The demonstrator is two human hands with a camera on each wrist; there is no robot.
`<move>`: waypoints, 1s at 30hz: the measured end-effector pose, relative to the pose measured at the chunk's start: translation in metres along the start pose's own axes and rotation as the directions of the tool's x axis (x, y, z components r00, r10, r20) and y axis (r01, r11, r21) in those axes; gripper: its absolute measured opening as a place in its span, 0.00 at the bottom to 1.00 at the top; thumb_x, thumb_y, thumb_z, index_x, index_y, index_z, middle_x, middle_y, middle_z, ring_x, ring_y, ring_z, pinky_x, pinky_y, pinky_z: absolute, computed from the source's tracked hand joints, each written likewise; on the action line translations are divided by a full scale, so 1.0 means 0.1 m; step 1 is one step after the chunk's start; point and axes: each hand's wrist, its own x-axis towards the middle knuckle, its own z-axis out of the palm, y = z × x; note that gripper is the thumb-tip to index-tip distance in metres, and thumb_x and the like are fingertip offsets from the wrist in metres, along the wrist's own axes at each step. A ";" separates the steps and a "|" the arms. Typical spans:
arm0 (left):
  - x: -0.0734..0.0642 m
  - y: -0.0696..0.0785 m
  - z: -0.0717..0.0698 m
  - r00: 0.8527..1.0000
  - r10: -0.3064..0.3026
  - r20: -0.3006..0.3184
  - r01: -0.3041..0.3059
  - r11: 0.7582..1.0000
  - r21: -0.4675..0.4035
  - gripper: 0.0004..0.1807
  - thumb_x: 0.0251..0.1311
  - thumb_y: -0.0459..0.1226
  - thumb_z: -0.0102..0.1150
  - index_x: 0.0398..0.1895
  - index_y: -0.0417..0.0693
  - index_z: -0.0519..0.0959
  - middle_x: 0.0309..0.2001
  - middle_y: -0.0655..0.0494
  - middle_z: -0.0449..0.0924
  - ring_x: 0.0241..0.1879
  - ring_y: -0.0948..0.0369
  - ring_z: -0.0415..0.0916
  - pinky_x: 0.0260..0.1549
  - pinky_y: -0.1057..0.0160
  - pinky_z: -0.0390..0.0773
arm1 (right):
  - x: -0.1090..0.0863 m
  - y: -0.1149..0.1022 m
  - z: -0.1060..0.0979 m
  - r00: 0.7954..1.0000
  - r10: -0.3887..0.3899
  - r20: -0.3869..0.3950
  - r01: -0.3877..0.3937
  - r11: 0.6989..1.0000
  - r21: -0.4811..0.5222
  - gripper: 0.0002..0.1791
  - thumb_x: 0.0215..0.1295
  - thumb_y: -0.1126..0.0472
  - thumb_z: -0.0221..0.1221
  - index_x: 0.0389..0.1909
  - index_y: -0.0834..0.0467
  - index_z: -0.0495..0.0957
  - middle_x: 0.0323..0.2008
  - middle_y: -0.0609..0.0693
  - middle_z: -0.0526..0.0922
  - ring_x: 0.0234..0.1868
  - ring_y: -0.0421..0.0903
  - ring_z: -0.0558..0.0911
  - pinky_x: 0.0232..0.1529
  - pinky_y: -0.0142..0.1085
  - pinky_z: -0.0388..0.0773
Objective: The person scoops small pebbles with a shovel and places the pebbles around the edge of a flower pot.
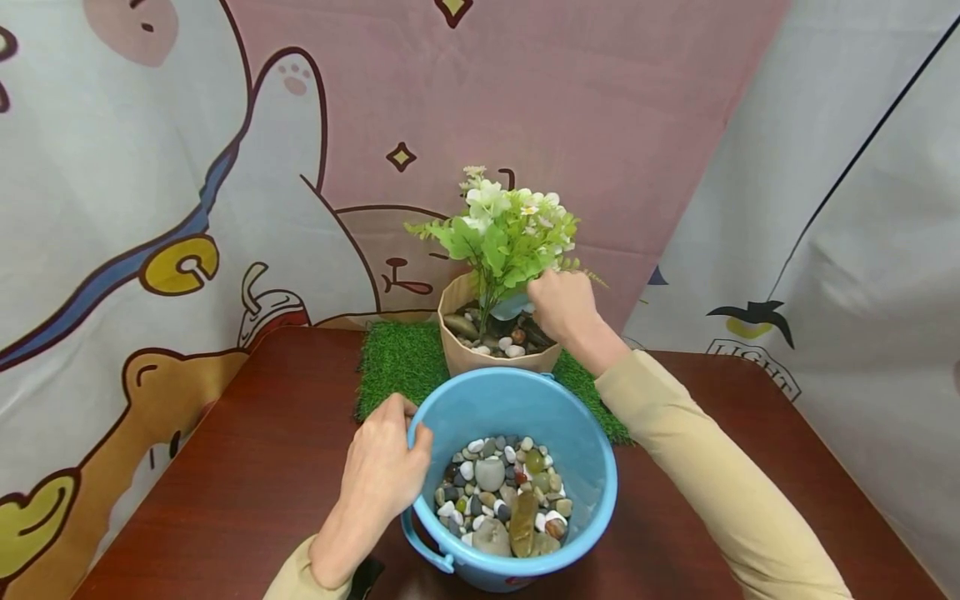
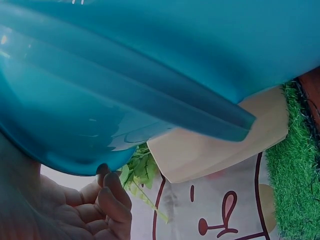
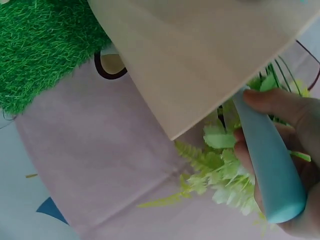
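Note:
My left hand [image 1: 384, 460] grips the left rim of a light-blue bucket [image 1: 495, 402], with the thumb at its edge. Inside the bucket lie many pebbles and larger stones [image 1: 490, 474]. Behind it stands a beige faceted flower pot [image 1: 480, 360] with stones and a bunch of green leaves and white flowers [image 1: 517, 225]. Over the pot's right side, my right hand [image 1: 564, 307] holds a light-blue shovel by its thick handle [image 3: 272, 165]. The shovel's pale blade [image 1: 512, 306] shows among the leaves, partly hidden, and whether it carries stones I cannot tell.
The pot stands on a green artificial-grass mat [image 1: 405, 367] at the back of the brown table [image 1: 247, 467]. A cartoon-printed cloth [image 1: 600, 108] hangs right behind. The bucket's handle [image 1: 431, 550] hangs at its left front.

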 end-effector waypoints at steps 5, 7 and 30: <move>0.00 0.00 0.00 1.000 -0.007 0.006 0.007 1.000 0.000 0.07 0.57 0.37 0.52 0.36 0.43 0.75 0.28 0.54 0.74 0.26 0.60 0.71 0.26 0.62 0.70 | -0.01 -0.10 0.02 1.000 -0.019 0.003 0.019 0.998 -0.068 0.09 0.58 0.69 0.58 0.22 0.57 0.83 0.26 0.55 0.84 0.29 0.54 0.82 0.32 0.45 0.77; 0.00 0.00 -0.01 1.000 -0.007 0.008 0.008 1.000 -0.003 0.07 0.57 0.37 0.52 0.36 0.43 0.75 0.28 0.54 0.73 0.26 0.60 0.71 0.26 0.63 0.69 | -0.02 -0.13 0.02 1.000 -0.025 0.016 0.027 0.995 -0.095 0.08 0.57 0.70 0.58 0.24 0.56 0.84 0.29 0.54 0.85 0.32 0.54 0.82 0.35 0.45 0.76; 0.00 0.00 0.00 1.000 0.001 -0.002 -0.001 1.000 -0.001 0.08 0.56 0.36 0.52 0.36 0.42 0.76 0.27 0.54 0.74 0.24 0.60 0.70 0.24 0.63 0.69 | -0.10 -0.29 0.06 0.978 -0.082 -0.192 0.015 0.944 -0.330 0.09 0.57 0.71 0.58 0.20 0.60 0.83 0.21 0.55 0.81 0.29 0.51 0.80 0.37 0.41 0.78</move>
